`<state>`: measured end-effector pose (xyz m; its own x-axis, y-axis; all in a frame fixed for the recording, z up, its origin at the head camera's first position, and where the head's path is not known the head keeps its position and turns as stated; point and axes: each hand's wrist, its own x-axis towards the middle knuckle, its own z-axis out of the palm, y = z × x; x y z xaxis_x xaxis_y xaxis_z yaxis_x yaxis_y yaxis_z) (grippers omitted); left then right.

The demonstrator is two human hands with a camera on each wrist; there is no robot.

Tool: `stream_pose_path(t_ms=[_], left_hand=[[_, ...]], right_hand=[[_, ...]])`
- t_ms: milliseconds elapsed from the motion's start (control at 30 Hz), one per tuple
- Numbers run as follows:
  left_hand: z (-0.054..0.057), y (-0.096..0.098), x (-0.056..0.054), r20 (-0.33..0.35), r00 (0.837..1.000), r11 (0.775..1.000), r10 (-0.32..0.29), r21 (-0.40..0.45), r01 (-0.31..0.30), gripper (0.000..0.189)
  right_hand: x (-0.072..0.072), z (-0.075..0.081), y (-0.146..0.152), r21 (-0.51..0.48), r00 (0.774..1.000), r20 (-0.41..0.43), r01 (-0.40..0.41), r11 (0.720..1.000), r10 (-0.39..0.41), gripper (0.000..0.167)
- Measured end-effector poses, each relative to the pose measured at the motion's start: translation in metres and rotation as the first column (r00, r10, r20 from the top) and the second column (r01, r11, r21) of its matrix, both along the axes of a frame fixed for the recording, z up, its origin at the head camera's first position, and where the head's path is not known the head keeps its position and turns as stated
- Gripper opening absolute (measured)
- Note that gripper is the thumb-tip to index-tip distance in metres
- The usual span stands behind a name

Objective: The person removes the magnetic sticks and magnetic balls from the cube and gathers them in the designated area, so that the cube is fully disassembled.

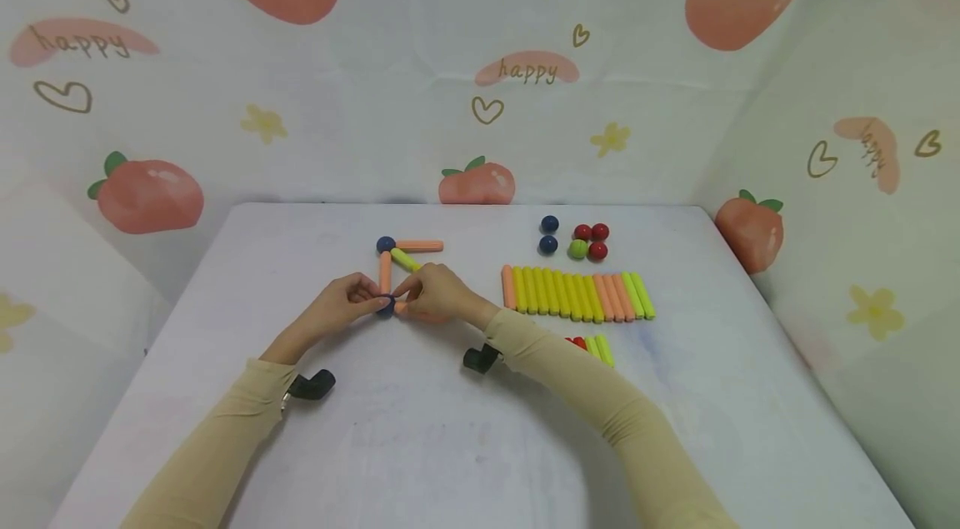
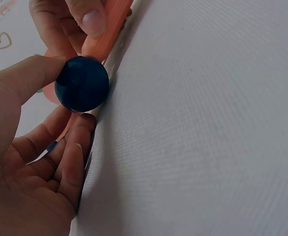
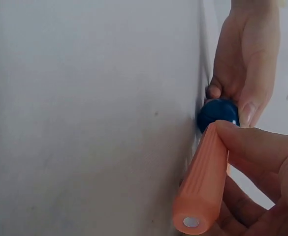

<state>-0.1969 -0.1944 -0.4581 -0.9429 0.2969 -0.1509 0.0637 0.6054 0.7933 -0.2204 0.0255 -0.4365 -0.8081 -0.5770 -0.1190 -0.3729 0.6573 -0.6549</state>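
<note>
My left hand (image 1: 339, 306) pinches a dark blue ball (image 2: 82, 84) low on the table, thumb on one side and fingers on the other. My right hand (image 1: 441, 292) holds a ribbed orange rod (image 3: 200, 184) between thumb and fingers. One rod end meets the ball; the other end shows a pale round insert. Another orange rod (image 1: 386, 271) runs from this ball back to a second blue ball (image 1: 386, 244). From that far ball, an orange rod (image 1: 422, 246) extends right and a yellow-green rod (image 1: 406, 260) slants toward my right hand, which hides its near end.
Right of the hands lies a row of yellow, orange and yellow-green rods (image 1: 573, 293). Behind it sit two blue balls (image 1: 549, 245), several red balls (image 1: 597, 251) and a green ball (image 1: 577, 249). Yellow-green rods (image 1: 600, 350) and red pieces show partly behind the right sleeve.
</note>
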Motion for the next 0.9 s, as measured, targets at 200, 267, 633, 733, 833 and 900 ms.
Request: stream_pose_path(t_ms=[200, 267, 633, 733, 833, 900], left_hand=[[-0.002, 0.000, -0.002, 0.016, 1.000, 1.000, 0.006, -0.015, -0.006, 0.038], [-0.002, -0.001, -0.002, 0.019, 1.000, 1.000, 0.012, -0.018, -0.012, 0.038], [-0.002, -0.001, -0.002, 0.018, 1.000, 1.000, 0.008, -0.006, -0.008, 0.041], [-0.001, -0.001, -0.002, 0.023, 1.000, 1.000, 0.019, -0.015, -0.019, 0.042], [0.000, 0.000, -0.002, 0.022, 1.000, 0.999, 0.018, -0.029, -0.017, 0.043], [0.000, 0.000, -0.001, 0.015, 1.000, 0.999, 0.016, -0.034, -0.015, 0.042]], right_hand=[[0.000, -0.001, 0.003, 0.009, 1.000, 0.009, 0.013, 1.000, -0.013, 0.021], [0.001, -0.001, 0.005, -0.007, 1.000, 0.027, 0.003, 1.000, -0.003, 0.022], [-0.002, 0.010, 0.023, -0.145, 0.992, 0.126, 0.048, 0.988, -0.029, 0.018], [-0.004, 0.017, 0.032, -0.185, 0.983, 0.177, 0.080, 0.979, -0.047, 0.019], [-0.007, 0.023, 0.045, -0.218, 0.979, 0.188, 0.123, 0.968, -0.082, 0.019], [-0.010, 0.026, 0.054, -0.232, 0.979, 0.174, 0.144, 0.962, -0.105, 0.019]])
